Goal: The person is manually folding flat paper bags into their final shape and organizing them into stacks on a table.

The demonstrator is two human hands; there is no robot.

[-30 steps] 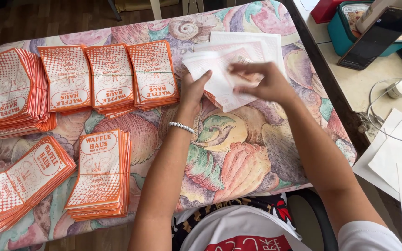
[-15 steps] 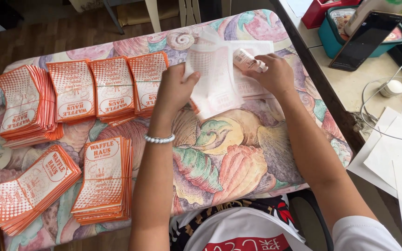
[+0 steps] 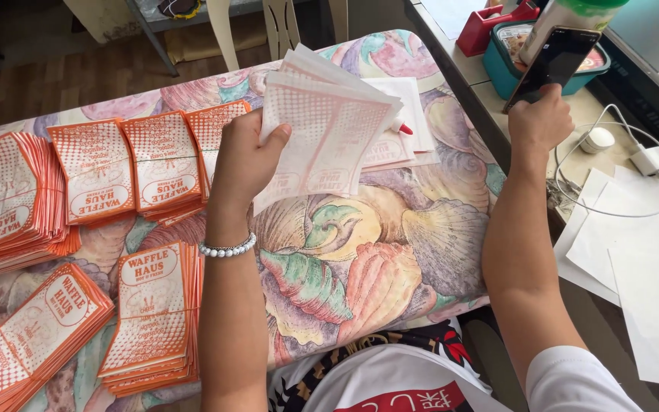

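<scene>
Mid table [image 3: 360, 252] bare betw. the two arms: open lane near to far. Left side blocked by orange bag stacks [image 3: 101, 172], far row & near row [image 3: 154, 313], only thin gaps betw. them. Far centre: left hand [image 3: 245, 156] w/ lifted white sheets [image 3: 326, 130] over flat white pile [image 3: 413, 114]. Right: right hand [image 3: 539, 122] at phone [image 3: 554, 61]; cable [image 3: 619, 191], loose papers [image 3: 650, 282] crowd that desk.

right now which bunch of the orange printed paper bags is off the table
The fanned bunch held up in the left hand, pale backs facing the camera. All the other stacks, like the front one, lie flat on the shell-patterned cloth.
</scene>
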